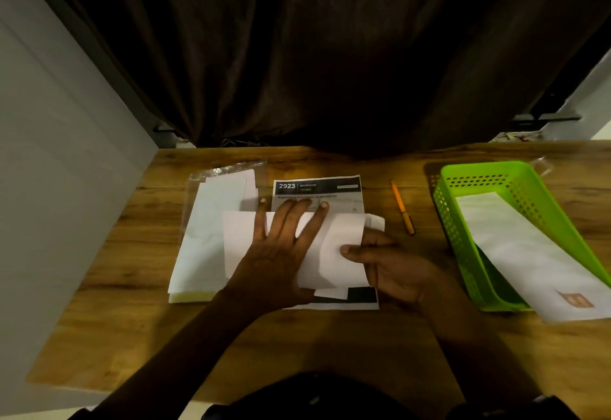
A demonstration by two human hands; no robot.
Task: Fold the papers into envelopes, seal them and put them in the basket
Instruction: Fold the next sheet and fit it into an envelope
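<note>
Head view: left hand (284, 247), fingers spread, presses a white paper sheet (344, 231) flat on the wooden table (132, 304). The right hand (393, 264) pinches its folded flap. Mid-fold; creasing likely comes next. A green plastic basket (486, 166) sits to the right.

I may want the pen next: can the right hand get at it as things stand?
Probably yes, once freed: the right hand pinches the folded paper, but the pen lies on bare table just beyond it, nothing between.
</note>
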